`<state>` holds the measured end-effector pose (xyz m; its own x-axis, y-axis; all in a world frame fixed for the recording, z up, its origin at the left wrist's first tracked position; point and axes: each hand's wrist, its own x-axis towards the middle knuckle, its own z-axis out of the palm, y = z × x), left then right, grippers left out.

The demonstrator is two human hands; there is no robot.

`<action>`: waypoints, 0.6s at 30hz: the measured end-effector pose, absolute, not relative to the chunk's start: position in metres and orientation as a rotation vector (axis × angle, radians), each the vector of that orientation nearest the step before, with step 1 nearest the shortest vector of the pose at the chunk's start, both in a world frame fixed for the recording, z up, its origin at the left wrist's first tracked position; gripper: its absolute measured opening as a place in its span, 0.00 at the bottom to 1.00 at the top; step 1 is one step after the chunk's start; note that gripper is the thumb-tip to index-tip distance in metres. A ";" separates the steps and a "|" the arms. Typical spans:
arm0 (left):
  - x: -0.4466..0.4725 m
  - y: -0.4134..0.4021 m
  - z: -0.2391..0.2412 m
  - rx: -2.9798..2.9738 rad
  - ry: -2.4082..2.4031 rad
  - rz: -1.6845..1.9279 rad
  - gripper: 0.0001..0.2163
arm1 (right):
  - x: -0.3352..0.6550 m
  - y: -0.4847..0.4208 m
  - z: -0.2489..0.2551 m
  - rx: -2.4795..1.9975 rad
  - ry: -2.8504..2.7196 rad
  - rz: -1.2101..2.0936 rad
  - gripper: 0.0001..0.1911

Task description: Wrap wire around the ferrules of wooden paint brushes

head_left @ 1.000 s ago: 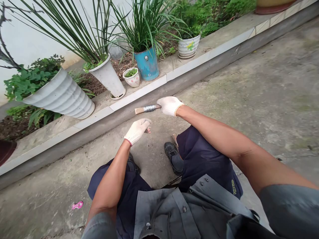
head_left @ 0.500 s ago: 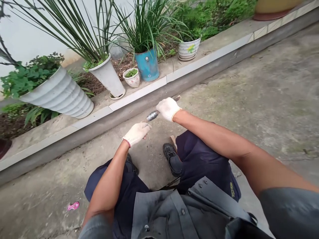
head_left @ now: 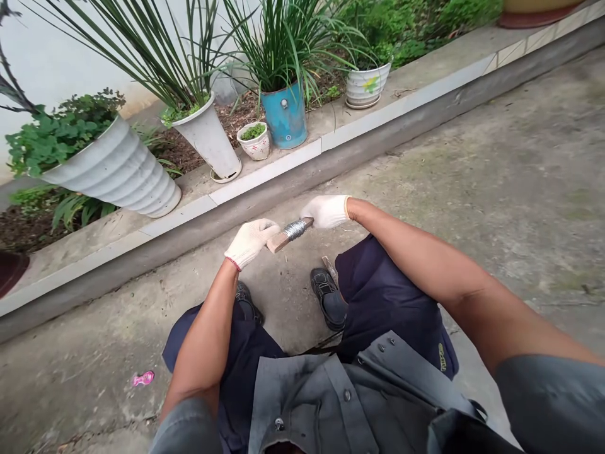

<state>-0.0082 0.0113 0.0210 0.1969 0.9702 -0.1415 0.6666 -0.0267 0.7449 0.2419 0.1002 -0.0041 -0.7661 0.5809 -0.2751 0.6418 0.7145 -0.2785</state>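
Before a blue pot [head_left: 285, 120] of long green leaves [head_left: 278, 47], a gloved right hand [head_left: 327, 211] is clamped on a wooden stick [head_left: 278, 244] wound with silvery wire [head_left: 295, 229], held over the concrete floor [head_left: 463, 176] on the pot's near side. The left hand [head_left: 250, 243], also gloved, meets the stick's other end; whether its fingers close on it cannot be told. A small flowered pot [head_left: 256, 149] stands just left of the blue pot.

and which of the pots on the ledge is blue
The straight-sided pot just right of the small white pot with red marks; no other pot in view is blue.
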 end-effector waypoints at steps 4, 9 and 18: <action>-0.005 0.012 0.014 1.468 1.283 0.731 0.15 | 0.243 0.095 0.009 1.062 2.804 -0.880 0.14; 0.007 0.007 -0.003 1.237 1.114 0.764 0.17 | 0.235 0.097 0.016 1.373 2.780 -0.785 0.15; 0.024 0.001 0.002 1.385 1.255 0.604 0.14 | 0.235 0.104 0.009 1.792 2.600 -0.146 0.18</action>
<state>0.0243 0.0011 0.0020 0.3045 0.9073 -0.2898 0.3389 0.1812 0.9232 0.2349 0.1038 0.0092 -0.3572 0.9333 -0.0367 0.9315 0.3531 -0.0870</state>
